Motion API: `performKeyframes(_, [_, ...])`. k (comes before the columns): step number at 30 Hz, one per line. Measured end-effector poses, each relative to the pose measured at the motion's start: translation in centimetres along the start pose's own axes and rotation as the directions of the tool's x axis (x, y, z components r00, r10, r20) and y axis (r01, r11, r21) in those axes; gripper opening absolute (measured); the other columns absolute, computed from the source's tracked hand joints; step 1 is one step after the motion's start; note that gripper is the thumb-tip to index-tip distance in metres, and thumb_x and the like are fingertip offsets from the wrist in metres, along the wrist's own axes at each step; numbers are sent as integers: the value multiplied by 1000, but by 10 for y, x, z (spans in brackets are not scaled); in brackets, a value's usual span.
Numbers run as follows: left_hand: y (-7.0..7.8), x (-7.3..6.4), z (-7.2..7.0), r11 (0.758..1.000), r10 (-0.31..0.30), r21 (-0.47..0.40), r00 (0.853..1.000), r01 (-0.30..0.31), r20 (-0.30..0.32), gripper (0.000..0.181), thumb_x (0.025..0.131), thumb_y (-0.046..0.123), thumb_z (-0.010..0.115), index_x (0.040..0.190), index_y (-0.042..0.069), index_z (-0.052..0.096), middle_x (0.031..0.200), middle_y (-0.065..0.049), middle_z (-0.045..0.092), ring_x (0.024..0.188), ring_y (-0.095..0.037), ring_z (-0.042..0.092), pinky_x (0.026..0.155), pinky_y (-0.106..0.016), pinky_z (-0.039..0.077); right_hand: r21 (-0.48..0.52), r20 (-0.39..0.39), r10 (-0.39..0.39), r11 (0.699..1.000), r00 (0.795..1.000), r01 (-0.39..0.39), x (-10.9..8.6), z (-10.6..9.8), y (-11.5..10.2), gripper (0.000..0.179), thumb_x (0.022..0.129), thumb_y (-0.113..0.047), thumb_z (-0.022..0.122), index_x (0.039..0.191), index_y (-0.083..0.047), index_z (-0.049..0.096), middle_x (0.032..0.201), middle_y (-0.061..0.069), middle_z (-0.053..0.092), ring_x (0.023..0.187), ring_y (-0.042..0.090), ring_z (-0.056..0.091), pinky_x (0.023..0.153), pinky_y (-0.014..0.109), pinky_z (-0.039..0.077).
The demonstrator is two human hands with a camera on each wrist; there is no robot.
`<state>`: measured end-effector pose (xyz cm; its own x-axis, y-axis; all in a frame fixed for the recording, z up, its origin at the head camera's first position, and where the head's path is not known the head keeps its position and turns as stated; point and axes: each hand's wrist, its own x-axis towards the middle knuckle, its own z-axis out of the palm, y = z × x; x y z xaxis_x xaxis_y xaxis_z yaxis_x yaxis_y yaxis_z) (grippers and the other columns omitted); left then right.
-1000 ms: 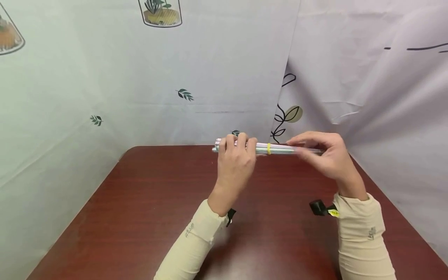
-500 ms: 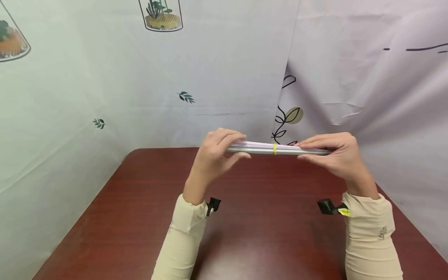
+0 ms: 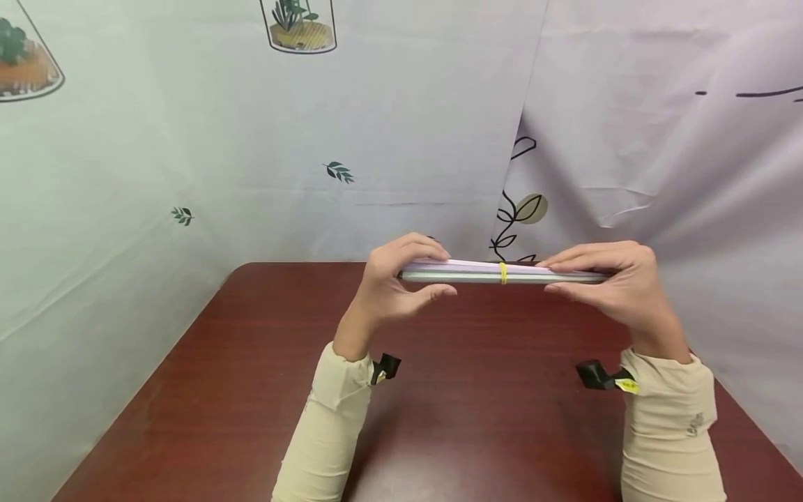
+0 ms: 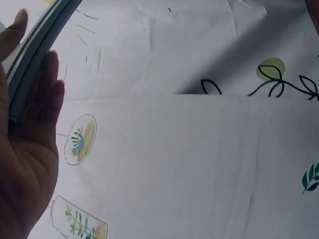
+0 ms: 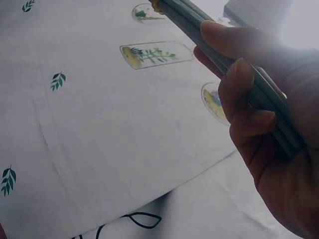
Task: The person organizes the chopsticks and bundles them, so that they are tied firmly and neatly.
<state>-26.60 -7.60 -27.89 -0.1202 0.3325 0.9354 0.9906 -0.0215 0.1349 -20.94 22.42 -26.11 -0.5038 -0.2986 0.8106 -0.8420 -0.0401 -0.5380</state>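
A bundle of thin, pastel, straw-like sticks in lilac and pale grey-green is held level above the table, bound mid-length by a yellow rubber band. My right hand grips the right part; the right wrist view shows fingers curled round the sticks and the thumb against them. At the other end my left hand has its palm at the stick ends, fingers along the top and the thumb straight, a little apart below. In the left wrist view the left hand shows relaxed fingers beside the bundle.
Below the hands lies a dark red-brown table. A pale printed cloth hangs behind it and at both sides. Black wrist mounts stick out from the cream sleeves.
The left hand has gone from gripping the bundle from above to lying at its left end with the palm facing inward. The right hand has settled on its grip, and both have shifted slightly right.
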Motion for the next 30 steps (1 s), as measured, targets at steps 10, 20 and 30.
performKeyframes(10, [0, -1, 28, 998, 62, 23, 969, -58, -241, 29, 80, 25, 83, 79, 3, 65, 80, -10, 62, 73, -21, 61, 65, -34, 51, -1, 49, -18, 1000, 999, 18, 0, -3, 1, 39, 52, 39, 69, 85, 18, 70, 87, 21, 71, 76, 19, 69, 65, 19, 53])
performKeyframes(20, [8, 3, 9, 995, 97, 25, 993, -99, 61, 38, 64, 2, 91, 98, -1, 75, 91, -10, 74, 81, -17, 71, 72, -26, 56, 50, 26, 12, 999, 1000, -13, -4, -20, -2, 36, 50, 41, 68, 82, 23, 68, 86, 24, 72, 77, 22, 72, 63, 22, 56])
performKeyframes(30, [5, 1, 9, 1000, -1, -8, 1000, 1, 23, 34, 61, -1, 91, 92, -4, 76, 84, -11, 75, 74, -18, 71, 66, -27, 56, 17, 63, -65, 998, 996, 64, -3, -17, -5, 33, 55, 33, 75, 85, 20, 70, 91, 24, 72, 83, 23, 71, 71, 20, 54])
